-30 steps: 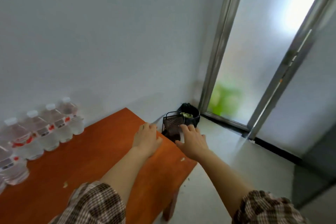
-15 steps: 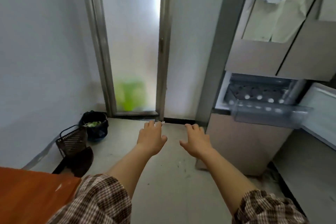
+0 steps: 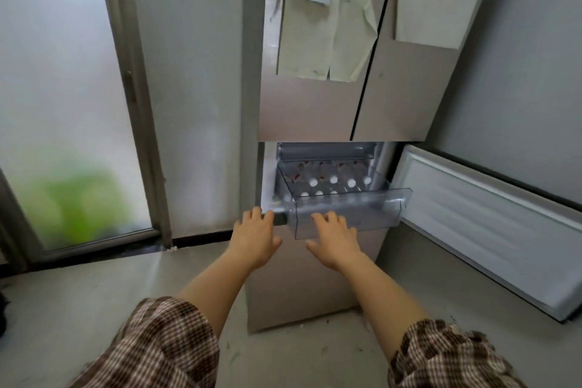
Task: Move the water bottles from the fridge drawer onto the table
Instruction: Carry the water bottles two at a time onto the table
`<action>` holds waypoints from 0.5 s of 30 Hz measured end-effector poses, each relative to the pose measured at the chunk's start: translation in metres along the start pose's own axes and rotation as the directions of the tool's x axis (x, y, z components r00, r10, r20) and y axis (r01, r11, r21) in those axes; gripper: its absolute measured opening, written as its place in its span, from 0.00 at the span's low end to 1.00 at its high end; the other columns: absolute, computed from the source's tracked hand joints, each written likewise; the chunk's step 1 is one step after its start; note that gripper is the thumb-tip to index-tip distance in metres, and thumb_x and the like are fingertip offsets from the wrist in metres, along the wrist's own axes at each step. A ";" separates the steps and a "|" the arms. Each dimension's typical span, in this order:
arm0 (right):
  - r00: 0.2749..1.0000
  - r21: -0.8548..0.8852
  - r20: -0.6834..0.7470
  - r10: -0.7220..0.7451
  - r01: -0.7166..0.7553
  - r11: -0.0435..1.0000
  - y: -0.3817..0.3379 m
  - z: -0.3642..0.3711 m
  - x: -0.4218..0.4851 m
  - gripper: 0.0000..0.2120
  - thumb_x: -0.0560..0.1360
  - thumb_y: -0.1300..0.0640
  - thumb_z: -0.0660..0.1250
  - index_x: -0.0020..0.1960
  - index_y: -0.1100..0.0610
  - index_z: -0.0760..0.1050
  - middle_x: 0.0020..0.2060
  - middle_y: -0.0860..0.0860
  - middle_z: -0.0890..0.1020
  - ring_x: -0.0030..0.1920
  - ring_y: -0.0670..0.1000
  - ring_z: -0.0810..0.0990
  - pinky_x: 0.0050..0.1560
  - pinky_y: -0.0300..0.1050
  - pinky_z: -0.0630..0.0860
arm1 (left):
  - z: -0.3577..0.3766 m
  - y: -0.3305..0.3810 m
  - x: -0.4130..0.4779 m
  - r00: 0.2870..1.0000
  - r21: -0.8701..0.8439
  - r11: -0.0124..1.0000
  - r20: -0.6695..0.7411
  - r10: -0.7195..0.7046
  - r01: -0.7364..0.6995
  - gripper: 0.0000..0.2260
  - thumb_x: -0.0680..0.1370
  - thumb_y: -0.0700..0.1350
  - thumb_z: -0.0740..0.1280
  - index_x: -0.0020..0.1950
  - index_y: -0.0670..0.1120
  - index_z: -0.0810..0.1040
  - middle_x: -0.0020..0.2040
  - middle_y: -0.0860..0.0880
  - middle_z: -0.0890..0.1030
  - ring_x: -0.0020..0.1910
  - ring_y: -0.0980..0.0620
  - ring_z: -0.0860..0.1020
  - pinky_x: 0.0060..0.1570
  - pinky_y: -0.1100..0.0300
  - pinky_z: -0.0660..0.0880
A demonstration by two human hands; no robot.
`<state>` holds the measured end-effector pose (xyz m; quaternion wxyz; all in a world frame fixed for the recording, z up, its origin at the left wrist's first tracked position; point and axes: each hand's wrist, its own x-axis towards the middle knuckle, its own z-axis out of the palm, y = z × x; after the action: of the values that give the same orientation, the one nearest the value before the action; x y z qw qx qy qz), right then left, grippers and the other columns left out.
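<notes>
Bottom of frame: two checked sleeves, bare forearms reaching forward over the grey floor. Centre: left hand and right hand palm down, fingers straight and loosely together, gripping nothing. The right hand's fingertips overlap the front wall of the clear drawer; contact cannot be told. The left hand is by the drawer's left corner. The drawer is pulled out of the fridge; the water bottles stand upright inside it, white caps showing. Right of frame: lower fridge door swung open. Upper centre: paper sheets on the fridge front. Left: frosted glass door.
</notes>
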<state>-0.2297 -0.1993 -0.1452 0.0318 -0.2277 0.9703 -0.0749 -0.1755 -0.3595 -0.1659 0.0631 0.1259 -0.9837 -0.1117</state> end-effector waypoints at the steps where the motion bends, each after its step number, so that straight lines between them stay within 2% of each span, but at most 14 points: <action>1: 1.000 -0.006 -0.003 0.019 -0.019 1.000 0.011 -0.005 0.017 0.27 0.78 0.47 0.62 0.74 0.52 0.58 0.71 0.56 0.63 0.71 0.59 0.60 0.68 0.60 0.62 | 0.001 0.007 0.020 1.000 -0.005 1.000 0.000 0.016 -0.016 0.21 0.77 0.52 0.62 0.68 0.46 0.66 0.66 0.43 0.69 0.65 0.41 0.68 0.62 0.48 0.70; 7: 0.998 -0.031 0.001 0.069 -0.069 0.997 0.067 -0.016 0.106 0.28 0.79 0.47 0.61 0.75 0.53 0.57 0.72 0.56 0.62 0.73 0.58 0.57 0.70 0.61 0.58 | 0.017 0.046 0.124 0.997 0.005 0.997 0.036 0.075 -0.075 0.23 0.79 0.53 0.60 0.71 0.45 0.64 0.68 0.43 0.68 0.66 0.42 0.67 0.64 0.47 0.69; 15: 0.999 -0.030 0.035 0.004 -0.003 1.000 0.137 -0.012 0.231 0.27 0.79 0.49 0.60 0.75 0.54 0.58 0.72 0.56 0.63 0.73 0.59 0.57 0.69 0.59 0.58 | 0.057 0.086 0.247 0.994 -0.003 0.999 0.100 0.042 -0.042 0.23 0.80 0.52 0.58 0.72 0.44 0.61 0.70 0.42 0.64 0.68 0.42 0.64 0.63 0.49 0.69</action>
<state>-0.4976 -0.1798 -0.1620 0.0453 -0.2278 0.9710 -0.0566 -0.4415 -0.3319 -0.1766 0.0162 0.0995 -0.9880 -0.1169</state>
